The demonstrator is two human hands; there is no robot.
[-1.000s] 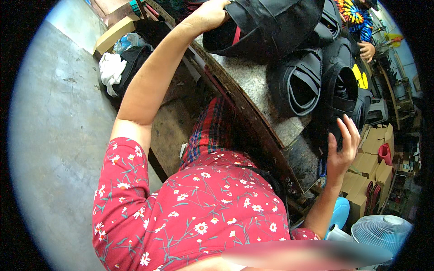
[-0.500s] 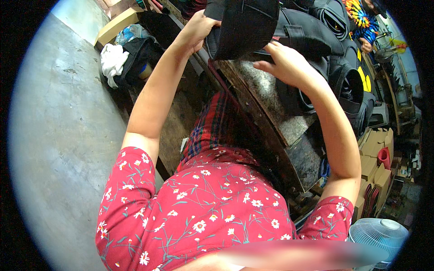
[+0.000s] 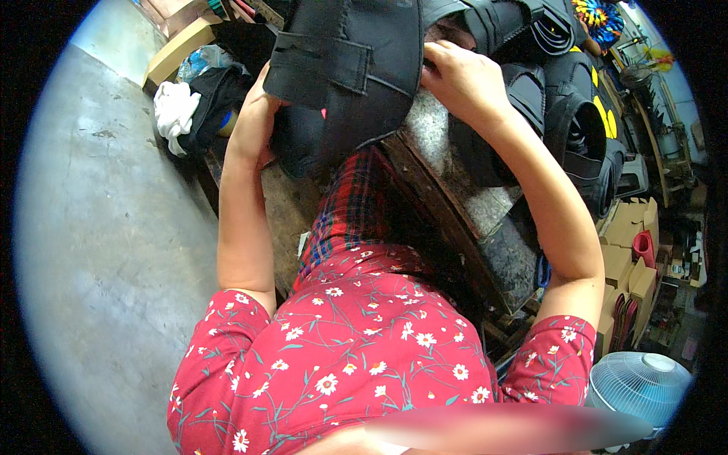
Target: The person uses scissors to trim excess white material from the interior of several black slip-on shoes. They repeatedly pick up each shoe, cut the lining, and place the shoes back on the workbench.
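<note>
A broad black fabric piece [image 3: 387, 83] with a stitched-on band hangs in front of me at the top of the view. My left hand [image 3: 256, 121] is closed on its left edge, most of the fingers hidden behind the cloth. At the opposite edge, my right hand [image 3: 466, 82] pinches the fabric with bent fingers. Similar black stitched pieces [image 3: 523, 98] are heaped just right of that hand. Under the right forearm lies a worn metal-topped bench [image 3: 497, 212].
A white cloth [image 3: 176, 114] and a dark bag lie left, beside a cardboard box [image 3: 178, 49]. Cardboard cartons [image 3: 629, 250] and a blue fan [image 3: 641, 394] stand right. A person in a colourful tie-dyed top [image 3: 599, 23] is at the upper right.
The black piece has come lower and to the left and turned, showing its stitched band. My left hand moved down and left with it; my right hand now grips its right edge.
</note>
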